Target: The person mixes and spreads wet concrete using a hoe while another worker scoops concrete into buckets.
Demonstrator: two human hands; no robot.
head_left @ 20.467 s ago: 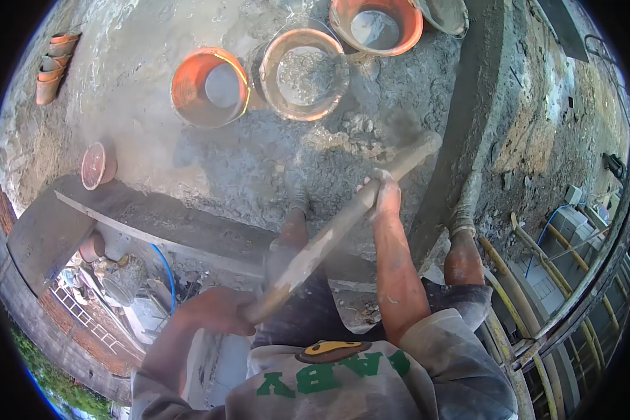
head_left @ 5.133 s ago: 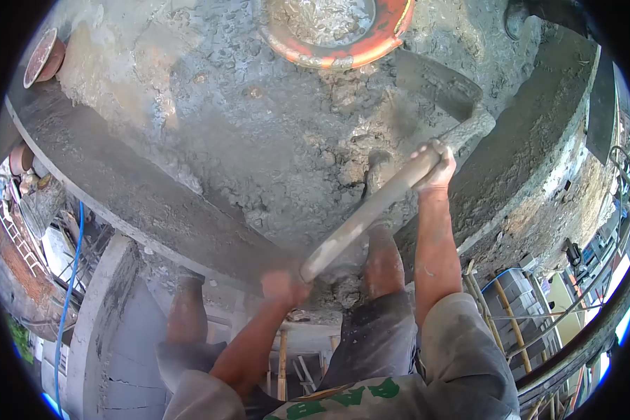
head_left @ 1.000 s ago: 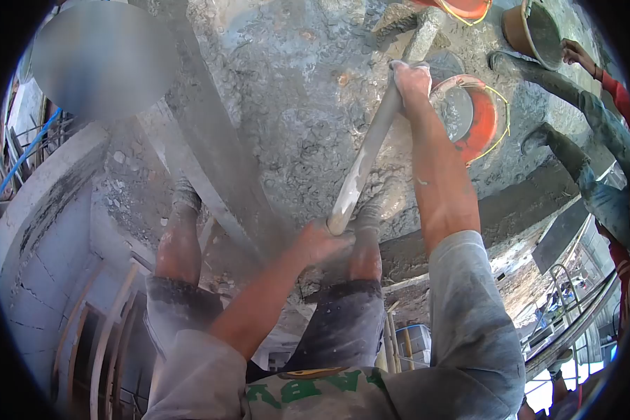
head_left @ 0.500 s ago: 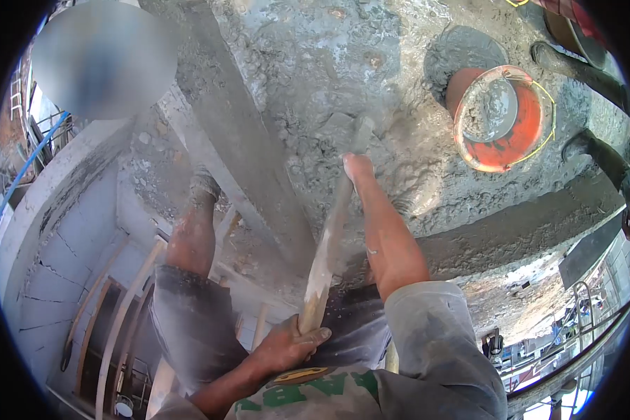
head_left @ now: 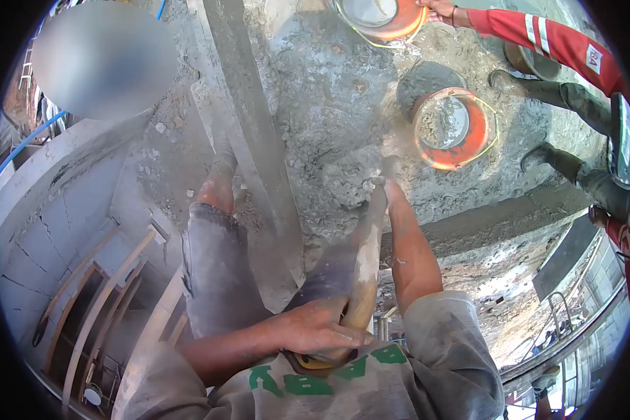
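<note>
A long pale wooden handle (head_left: 366,269) runs up the middle of the view from my waist. My left hand (head_left: 320,327) is closed round its lower end, in front of my shirt. Farther up, my right hand (head_left: 390,189) grips the handle near its far end. A lump of wet grey mortar (head_left: 350,175) is at that end and hides the tool's head, so its exact kind cannot be made out. Wet mortar covers the ground around it. An orange bucket (head_left: 481,129) with mortar inside stands to the right of my right hand.
A co-worker's red sleeve (head_left: 549,35) reaches in at upper right, the hand on a second orange bucket (head_left: 399,22). That person's boots (head_left: 537,155) stand at right. A concrete beam (head_left: 248,119) runs beside my left leg. A low mortar-covered ledge (head_left: 483,217) crosses at right.
The view has shifted. The handle is now more upright and farther right, with a mortar lump at its far end. A co-worker's arm and a second bucket have come into view at the top.
</note>
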